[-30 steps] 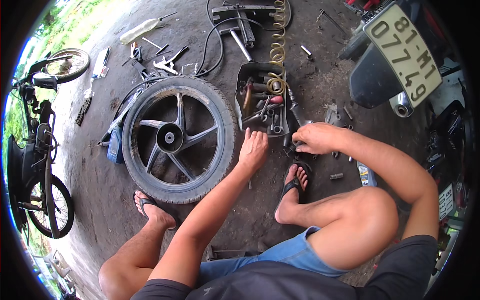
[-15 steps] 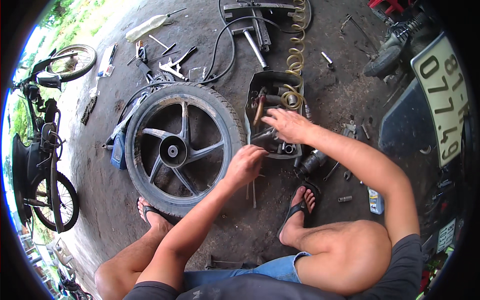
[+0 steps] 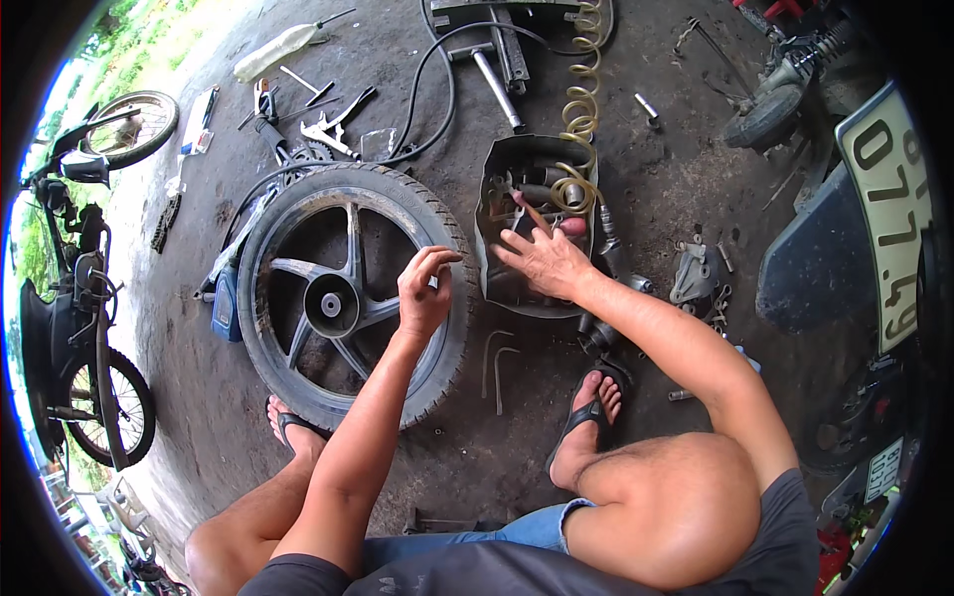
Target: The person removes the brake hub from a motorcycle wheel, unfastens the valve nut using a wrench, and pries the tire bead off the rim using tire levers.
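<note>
My right hand (image 3: 547, 263) reaches into a dark open tool box (image 3: 484, 273), fingers spread among sockets, tools and a red handle (image 3: 572, 226). My left hand (image 3: 425, 293) hangs over the right side of a spoked motorcycle wheel with tyre (image 3: 268, 368), its fingers curled; I cannot make out what, if anything, is in them. A coiled yellow air hose (image 3: 581, 109) runs down into the box. Two bent thin metal levers (image 3: 499, 387) lie on the floor between the wheel and my right foot.
Loose tools (image 3: 333, 129), a black hose (image 3: 447, 109) and a metal stand (image 3: 492, 89) lie beyond. A motorbike (image 3: 84, 278) stands at the left. At the right are vehicle parts with a number plate (image 3: 879, 199), and loose metal parts (image 3: 696, 278) on the floor.
My right hand has moved leftward from outside the box's lower right corner into the box. My left hand has drawn left over the wheel. The view has shifted slightly.
</note>
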`<state>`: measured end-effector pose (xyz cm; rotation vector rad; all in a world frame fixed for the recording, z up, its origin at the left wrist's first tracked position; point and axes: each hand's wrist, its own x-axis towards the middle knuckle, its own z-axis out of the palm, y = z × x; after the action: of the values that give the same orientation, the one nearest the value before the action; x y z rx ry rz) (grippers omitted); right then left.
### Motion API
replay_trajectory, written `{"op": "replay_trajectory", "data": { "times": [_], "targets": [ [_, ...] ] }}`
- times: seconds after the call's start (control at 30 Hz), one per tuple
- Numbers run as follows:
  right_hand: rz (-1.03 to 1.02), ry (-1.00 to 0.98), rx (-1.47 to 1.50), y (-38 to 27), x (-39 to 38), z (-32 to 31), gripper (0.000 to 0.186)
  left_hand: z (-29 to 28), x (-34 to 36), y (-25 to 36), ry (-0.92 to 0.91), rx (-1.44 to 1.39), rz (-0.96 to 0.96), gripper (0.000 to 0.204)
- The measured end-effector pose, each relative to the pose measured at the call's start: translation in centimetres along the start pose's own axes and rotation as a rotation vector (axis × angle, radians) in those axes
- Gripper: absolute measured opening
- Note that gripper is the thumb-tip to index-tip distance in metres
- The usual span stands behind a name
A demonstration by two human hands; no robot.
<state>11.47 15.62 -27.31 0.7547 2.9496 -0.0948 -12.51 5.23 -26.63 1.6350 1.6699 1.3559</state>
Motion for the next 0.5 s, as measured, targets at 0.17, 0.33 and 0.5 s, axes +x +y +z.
{"op": "replay_trajectory", "data": {
  "times": [0.17, 0.33, 0.5],
  "targets": [
    [-0.007, 0.015, 0.031, 0.8, 0.8, 0.0, 0.053, 0.8, -1.0, -0.2, -0.045, -0.036, -0.049, 0.031],
    [-0.002, 0.036, -0.091, 2.3, 0.2, -0.3, 0.032, 0.9, -0.9, -0.5, 0.017, -0.031, -0.009, 0.028],
    [0.161, 0.12, 0.21, 5.5, 1.1, -0.7, 0.03, 0.3, -1.2, -1.6, 0.022, -0.101, -0.105, 0.029]
  ]
}}
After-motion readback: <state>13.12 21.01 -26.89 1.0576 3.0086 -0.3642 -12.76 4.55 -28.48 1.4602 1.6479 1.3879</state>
